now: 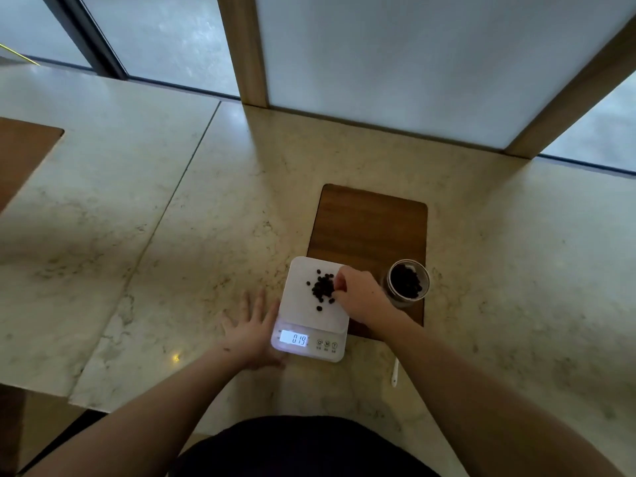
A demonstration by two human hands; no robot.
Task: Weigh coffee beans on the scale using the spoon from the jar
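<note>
The left hand [254, 330] lies flat, fingers spread, on the pale marble counter [179, 235], touching the white square digital scale [311, 309]. Just beyond, the right hand [358, 294] pinches at dark coffee beans [322, 289] piled on the scale; the clear glass jar [407, 282] stands right of it.

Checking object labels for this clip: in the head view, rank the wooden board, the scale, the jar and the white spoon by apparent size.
Largest to smallest:
1. wooden board, partly covered
2. scale
3. jar
4. white spoon, a thin sliver beside the right arm, partly hidden, so its place is unsure
</note>
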